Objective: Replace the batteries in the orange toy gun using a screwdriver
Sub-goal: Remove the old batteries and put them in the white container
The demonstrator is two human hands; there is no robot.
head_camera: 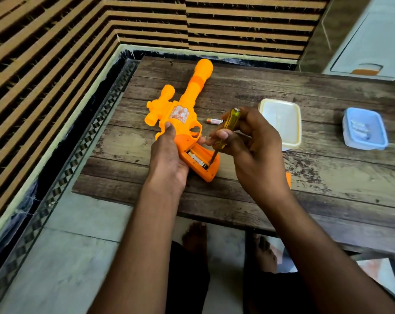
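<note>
Light, stiff plastic toy gun [180, 114]: left hand [167, 155] grips its handle while right hand [253, 141] pinches the screwdriver [228, 128], prying a slippery battery [197, 160].

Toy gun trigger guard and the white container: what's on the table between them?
In the head view, one loose battery lies on the table between the orange toy gun and the white container; the right hand with the screwdriver hangs over that stretch.

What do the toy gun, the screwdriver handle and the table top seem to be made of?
Toy gun: likely molded plastic, uniform orange, smooth with a soft sheen.
Screwdriver handle: probably clear hard plastic, yellow; light passes through it.
Table top: looks like worn wood planks, with grain and seams; possibly a printed laminate.
</note>
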